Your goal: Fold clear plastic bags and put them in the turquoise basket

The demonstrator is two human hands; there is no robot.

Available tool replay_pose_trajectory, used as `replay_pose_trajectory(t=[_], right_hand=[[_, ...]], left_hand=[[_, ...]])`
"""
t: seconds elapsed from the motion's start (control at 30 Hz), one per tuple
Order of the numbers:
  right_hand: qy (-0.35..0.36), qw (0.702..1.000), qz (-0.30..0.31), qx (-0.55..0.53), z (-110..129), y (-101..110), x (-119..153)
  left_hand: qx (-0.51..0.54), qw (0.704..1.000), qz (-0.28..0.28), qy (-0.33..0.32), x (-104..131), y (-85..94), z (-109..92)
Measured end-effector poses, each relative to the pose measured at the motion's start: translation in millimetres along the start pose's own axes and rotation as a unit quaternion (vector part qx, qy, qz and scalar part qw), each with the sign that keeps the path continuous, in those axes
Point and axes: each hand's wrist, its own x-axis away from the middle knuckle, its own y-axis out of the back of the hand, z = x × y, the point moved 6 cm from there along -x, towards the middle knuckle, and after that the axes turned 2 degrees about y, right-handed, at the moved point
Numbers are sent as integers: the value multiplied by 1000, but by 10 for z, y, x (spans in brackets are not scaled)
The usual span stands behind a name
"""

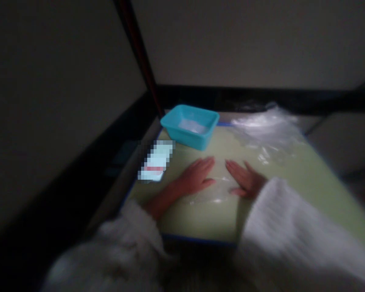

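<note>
A clear plastic bag [217, 194] lies flat on the pale yellow-green table top [200, 221]. My left hand [197, 175] rests palm down at its left side, fingers stretched out and thumb apart. From the right, my right hand [245, 178] lies over the bag's other side, also flat with fingers extended. A gap separates the two hands, and the bag's shiny surface shows between them. Neither hand grips anything. The light is dim and the picture blurred, so the bag's edges are hard to make out.
Beyond my left hand stands a turquoise plastic basin [187, 136] with something whitish inside. A heap of clear plastic bags [267, 125] lies at the back right. On the left edge is a blurred-out, lit phone-like object [156, 161]. Walls [246, 44] rise behind the table.
</note>
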Motion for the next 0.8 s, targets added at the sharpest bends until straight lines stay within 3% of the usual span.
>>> replay_pose_trajectory(t=[0.27,0.43,0.6,0.8], right_hand=[[5,1000,7,-10,-63,-44,123],[-57,995,4,-83,-251,134,171],[-107,986,-20,-125,-393,283,80],[-129,987,-27,-89,-427,268,20]], left_hand=[[1,1000,-6,-5,11,-16,13],[27,1000,-13,-4,0,15,16],[55,997,-60,-18,33,174,-30],[53,990,-85,-101,146,300,-171]])
